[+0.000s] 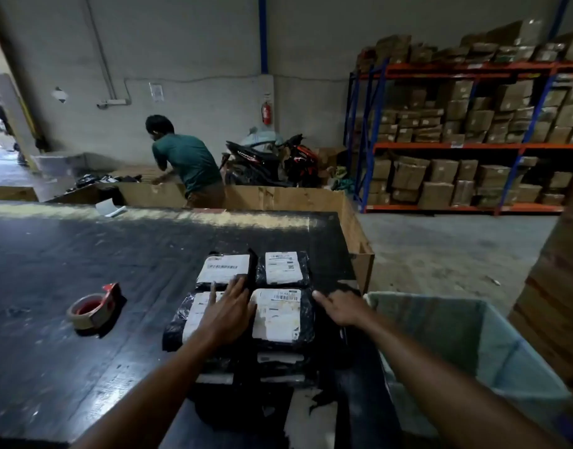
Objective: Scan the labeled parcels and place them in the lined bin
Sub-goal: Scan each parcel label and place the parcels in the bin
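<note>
Parcels, black poly-bag, white labels up: four are laid two by two on the black worktop [84,254], with more stacked under the near pair.
Near-left parcel [188,322]: covered by the left hand [227,307], which is laid flat with fingers spread and straight, nothing gripped. The far-left parcel [223,267] just beyond is reached by its fingertips.
Near-right parcel [278,315]: set between the two hands, its right edge touched by the outstretched index finger of the right hand [342,309]. That hand's other fingers are hidden, so its state cannot be told.
Far-right parcel [283,268]: beyond the right hand's fingertip, untouched.
Lined bin [457,325], pale green liner — just right of the right hand, beside the worktop's edge.
Tape dispenser [95,306] — well left of the left hand.
</note>
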`<move>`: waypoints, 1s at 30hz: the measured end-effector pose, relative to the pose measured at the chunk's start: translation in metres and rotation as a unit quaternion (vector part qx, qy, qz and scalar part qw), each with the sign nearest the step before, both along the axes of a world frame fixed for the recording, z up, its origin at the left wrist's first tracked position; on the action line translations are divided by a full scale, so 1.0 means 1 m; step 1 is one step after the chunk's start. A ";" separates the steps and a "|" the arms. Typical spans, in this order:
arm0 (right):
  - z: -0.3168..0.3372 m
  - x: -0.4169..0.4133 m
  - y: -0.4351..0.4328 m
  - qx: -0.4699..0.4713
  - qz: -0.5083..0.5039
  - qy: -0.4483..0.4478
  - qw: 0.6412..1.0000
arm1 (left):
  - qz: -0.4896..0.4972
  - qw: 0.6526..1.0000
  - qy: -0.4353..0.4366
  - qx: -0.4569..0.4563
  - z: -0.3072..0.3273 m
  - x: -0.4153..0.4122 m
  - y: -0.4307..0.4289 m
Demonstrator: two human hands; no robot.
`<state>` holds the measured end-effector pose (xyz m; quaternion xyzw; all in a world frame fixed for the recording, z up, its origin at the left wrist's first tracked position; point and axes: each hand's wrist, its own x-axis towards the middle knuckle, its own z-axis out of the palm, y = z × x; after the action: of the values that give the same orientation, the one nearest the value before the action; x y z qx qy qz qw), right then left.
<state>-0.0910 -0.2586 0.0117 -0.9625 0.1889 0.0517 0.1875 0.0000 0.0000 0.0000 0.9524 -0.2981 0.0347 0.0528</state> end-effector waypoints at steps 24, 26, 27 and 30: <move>-0.022 0.002 0.044 0.371 -0.095 -0.427 0.820 | 0.111 0.790 0.224 -0.560 0.001 -0.020 -0.042; -0.030 -0.001 0.037 0.407 -0.074 -0.447 0.793 | 0.132 0.658 0.427 -0.606 0.015 -0.006 -0.056; -0.034 -0.002 0.034 0.422 -0.060 -0.436 0.792 | 0.127 0.620 0.487 -0.603 0.021 -0.005 -0.060; -0.045 -0.005 0.019 0.427 -0.020 -0.368 0.826 | 0.120 0.629 0.483 -0.597 0.024 -0.011 -0.069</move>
<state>-0.0960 -0.2399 -0.0330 -0.7300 0.0845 -0.2350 0.6362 -0.0109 -0.0693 0.0245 0.6200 -0.0271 -0.2542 0.7418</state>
